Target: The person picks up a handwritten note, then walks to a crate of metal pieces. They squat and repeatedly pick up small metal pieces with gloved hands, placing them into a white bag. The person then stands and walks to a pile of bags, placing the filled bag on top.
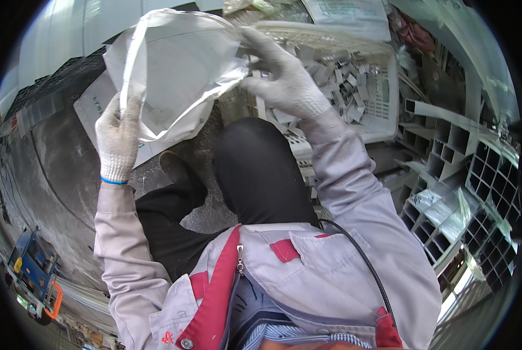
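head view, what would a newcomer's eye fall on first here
First, the big white sack, its mouth spread wide between the gloved left hand and right hand at upper left. Just right of it, a white plastic crate holds a jumble of small silvery pieces. Along the right side, stacked hollow profiles show their square open ends.

Workshop, stacked hollow profiles (446, 146), grey floor (56, 154)
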Available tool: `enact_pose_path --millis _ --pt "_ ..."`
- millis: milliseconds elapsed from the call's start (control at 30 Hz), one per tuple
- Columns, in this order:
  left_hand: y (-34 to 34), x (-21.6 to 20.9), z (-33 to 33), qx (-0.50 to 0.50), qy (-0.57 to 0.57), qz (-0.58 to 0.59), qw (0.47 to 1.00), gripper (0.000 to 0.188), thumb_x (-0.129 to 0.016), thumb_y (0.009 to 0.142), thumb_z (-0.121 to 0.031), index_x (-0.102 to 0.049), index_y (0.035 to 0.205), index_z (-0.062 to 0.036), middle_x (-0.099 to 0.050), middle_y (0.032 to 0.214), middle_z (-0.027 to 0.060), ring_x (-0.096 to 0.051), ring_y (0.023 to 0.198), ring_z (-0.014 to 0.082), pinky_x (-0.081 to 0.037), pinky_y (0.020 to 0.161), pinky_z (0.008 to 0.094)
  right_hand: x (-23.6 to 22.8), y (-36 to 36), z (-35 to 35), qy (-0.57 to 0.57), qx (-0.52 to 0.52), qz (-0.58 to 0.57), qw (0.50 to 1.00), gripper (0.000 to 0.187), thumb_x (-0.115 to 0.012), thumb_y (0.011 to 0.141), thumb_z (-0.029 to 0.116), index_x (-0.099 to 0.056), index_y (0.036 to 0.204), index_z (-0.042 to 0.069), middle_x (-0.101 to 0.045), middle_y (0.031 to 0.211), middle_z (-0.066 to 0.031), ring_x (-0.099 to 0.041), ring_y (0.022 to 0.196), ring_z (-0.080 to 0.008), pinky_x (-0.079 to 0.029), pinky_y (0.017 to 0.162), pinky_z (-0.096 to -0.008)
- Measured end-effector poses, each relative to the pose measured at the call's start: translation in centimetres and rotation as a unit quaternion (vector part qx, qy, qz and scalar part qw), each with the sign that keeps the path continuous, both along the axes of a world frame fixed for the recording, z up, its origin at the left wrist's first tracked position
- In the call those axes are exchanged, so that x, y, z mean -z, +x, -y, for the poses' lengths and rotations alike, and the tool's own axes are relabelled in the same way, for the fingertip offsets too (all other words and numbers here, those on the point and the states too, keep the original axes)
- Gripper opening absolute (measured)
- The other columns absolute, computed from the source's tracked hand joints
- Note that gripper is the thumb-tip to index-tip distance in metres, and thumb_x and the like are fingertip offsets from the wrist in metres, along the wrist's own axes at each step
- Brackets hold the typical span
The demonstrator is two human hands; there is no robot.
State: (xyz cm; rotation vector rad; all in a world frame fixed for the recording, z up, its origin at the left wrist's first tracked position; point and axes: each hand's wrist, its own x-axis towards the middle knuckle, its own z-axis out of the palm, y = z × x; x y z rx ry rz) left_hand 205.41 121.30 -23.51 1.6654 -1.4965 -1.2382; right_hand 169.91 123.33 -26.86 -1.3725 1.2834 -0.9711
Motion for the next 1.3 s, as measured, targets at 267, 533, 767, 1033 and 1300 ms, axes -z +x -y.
enact_pose_path --millis 267,533,767,1033,1300 --pt "1.1 0.2 -0.1 0.009 0.0 0.014 1.0 0.046 -0.068 0.115 -0.032 -0.072 0.14 0.0059 -0.077 0.112 0.0059 -0.066 0.097 0.0077 -0.055 0.084 0.0246 12.3 -20.6 -1.9 0.22 0.321 -0.289 0.875 0.059 -0.091 0.085 0.021 -0.075 0.138 0.002 -0.08 0.126 -0.0113 -0.076 0.106 -0.0242 -0.06 0.096 -0.0364" --pt "1.0 0.6 0.1 0.011 0.007 0.026 1.0 0.049 -0.068 0.114 -0.036 -0.072 0.141 0.0052 -0.077 0.115 0.0059 -0.067 0.098 0.0084 -0.054 0.085 0.0246 24.3 -23.1 -7.3 0.44 0.393 -0.01 0.807 0.047 -0.083 0.095 0.028 -0.067 0.137 0.015 -0.075 0.116 -0.0099 -0.072 0.106 -0.025 -0.065 0.083 -0.0393" --pt "1.2 0.5 0.0 0.01 0.01 0.024 1.0 0.049 -0.068 0.115 -0.035 -0.072 0.141 0.0049 -0.077 0.116 0.0054 -0.065 0.101 0.0079 -0.053 0.088 0.0246 26.7 -25.7 -9.6 0.394 0.383 -0.01 0.836 0.051 -0.071 0.087 -0.005 -0.072 0.138 0.001 -0.079 0.121 -0.0141 -0.075 0.098 -0.0296 -0.065 0.088 -0.0432" --pt "0.6 0.4 0.0 -0.008 -0.017 0.012 1.0 0.046 -0.069 0.114 -0.034 -0.074 0.135 0.0066 -0.074 0.103 0.004 -0.061 0.094 0.0079 -0.051 0.084 0.0254 23.2 -26.4 -10.7 0.341 0.391 0.033 0.854 0.049 -0.078 0.085 -0.008 -0.073 0.133 -0.001 -0.08 0.12 -0.0153 -0.078 0.106 -0.025 -0.066 0.089 -0.0382" --pt "0.3 0.0 0.1 -0.014 0.004 0.014 1.0 0.046 -0.07 0.113 -0.036 -0.075 0.131 0.006 -0.073 0.099 0.0025 -0.061 0.091 0.0077 -0.05 0.081 0.0247 19.5 -28.1 -11.4 0.293 0.486 0.243 0.786 0.023 -0.076 0.094 -0.002 -0.07 0.117 -0.003 -0.077 0.11 -0.0149 -0.076 0.091 -0.0296 -0.066 0.072 -0.0447"
